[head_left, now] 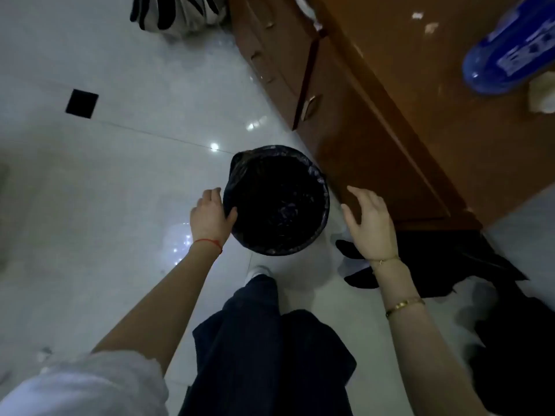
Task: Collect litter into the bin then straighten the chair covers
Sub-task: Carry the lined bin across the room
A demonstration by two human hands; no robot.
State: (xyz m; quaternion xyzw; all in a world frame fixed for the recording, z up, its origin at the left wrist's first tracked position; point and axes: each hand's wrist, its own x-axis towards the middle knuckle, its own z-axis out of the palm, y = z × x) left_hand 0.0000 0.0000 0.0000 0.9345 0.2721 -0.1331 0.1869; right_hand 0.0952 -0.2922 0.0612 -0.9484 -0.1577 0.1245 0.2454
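Your left hand (210, 216) grips the rim of the bin (276, 201), thumb hooked over the edge onto the black liner (237, 172), which looks like a hold meant to steady the bin or pull it closer before litter goes in. Your right hand (371, 219) hovers just beside the bin's opposite side, fingers spread and holding nothing, seemingly ready to take the other edge; it is not touching the rim.

The bin stands on the tiled floor (105, 175), tucked against the corner of the wooden desk (390, 115), probably so scraps from the top can be dropped straight down. Its inside is too dark to tell whether anything lies in it.

Beyond the bin, on the desk, a blue plastic bottle (507, 52) rests beside a crumpled white tissue (542, 99), likely litter still to collect. The bottle carries a white label, but its lettering is too blurred to read. Far past the bin, striped black-and-white fabric (177, 10) hangs near the desk; whether it is a chair cover cannot be told.
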